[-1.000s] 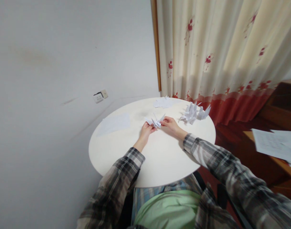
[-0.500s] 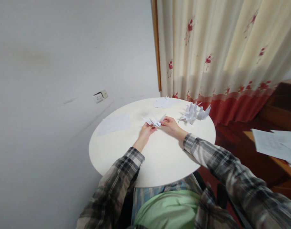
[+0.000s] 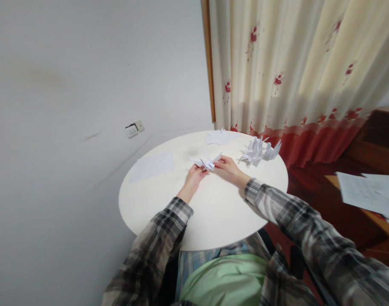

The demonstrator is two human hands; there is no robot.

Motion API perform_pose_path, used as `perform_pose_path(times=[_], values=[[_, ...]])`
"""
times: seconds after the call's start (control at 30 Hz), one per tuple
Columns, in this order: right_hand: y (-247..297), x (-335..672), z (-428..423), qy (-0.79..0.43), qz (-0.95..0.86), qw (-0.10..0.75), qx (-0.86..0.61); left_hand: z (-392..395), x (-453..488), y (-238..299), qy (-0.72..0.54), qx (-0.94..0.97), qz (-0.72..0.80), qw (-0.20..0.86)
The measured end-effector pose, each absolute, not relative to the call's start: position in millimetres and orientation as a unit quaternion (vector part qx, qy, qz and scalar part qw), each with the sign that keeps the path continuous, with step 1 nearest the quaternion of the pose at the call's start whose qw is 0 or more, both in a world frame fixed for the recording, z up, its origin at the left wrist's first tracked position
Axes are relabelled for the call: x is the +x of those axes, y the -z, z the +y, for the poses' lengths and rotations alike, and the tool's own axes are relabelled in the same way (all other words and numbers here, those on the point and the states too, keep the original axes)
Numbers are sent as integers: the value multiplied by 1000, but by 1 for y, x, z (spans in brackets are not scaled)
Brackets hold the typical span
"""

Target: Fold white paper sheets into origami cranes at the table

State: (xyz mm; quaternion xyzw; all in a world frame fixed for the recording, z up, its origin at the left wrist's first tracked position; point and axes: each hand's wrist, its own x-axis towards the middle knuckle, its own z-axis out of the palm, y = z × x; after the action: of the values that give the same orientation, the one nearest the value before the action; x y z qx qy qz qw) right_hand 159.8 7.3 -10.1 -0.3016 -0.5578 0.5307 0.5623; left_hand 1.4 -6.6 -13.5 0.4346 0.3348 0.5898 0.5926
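Observation:
Over the round white table [image 3: 213,216] I hold a small white folded paper crane [image 3: 207,162] between both hands. My left hand [image 3: 194,174] pinches its left side, and my right hand [image 3: 226,166] pinches its right wing. Both hands are closed on the paper, just above the tabletop. Plaid sleeves cover both of my forearms.
A group of finished paper cranes [image 3: 259,151] stands at the table's right. A flat white sheet [image 3: 152,165] lies at the left, more folded paper [image 3: 219,137] at the far edge. A flowered curtain [image 3: 293,72] hangs behind. Papers [image 3: 366,191] lie on a wooden surface at right.
The crane has shifted slightly to the left and up between my hands; my hands have barely moved.

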Motion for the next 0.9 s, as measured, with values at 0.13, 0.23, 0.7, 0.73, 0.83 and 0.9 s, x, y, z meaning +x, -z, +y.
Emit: perform_pose_path(times=[0.13, 0.23, 0.7, 0.73, 0.83, 0.9], values=[[9, 160, 7, -526, -554, 565, -311, -10, 2, 11, -574, 468, 346, 577], [11, 160, 7, -520, -554, 558, -335, -12, 2, 10, -560, 500, 376, 543], [25, 160, 16, -541, -596, 472, -359, 0, -2, 20, -488, 611, 481, 396], [25, 160, 16, -540, -596, 472, -361, 0, -2, 20, -487, 611, 486, 392], [25, 161, 17, -534, -600, 471, -364, 0, -4, 20, -486, 613, 496, 378], [26, 161, 18, -531, -602, 474, -363, 0, -5, 20, -493, 617, 497, 360]])
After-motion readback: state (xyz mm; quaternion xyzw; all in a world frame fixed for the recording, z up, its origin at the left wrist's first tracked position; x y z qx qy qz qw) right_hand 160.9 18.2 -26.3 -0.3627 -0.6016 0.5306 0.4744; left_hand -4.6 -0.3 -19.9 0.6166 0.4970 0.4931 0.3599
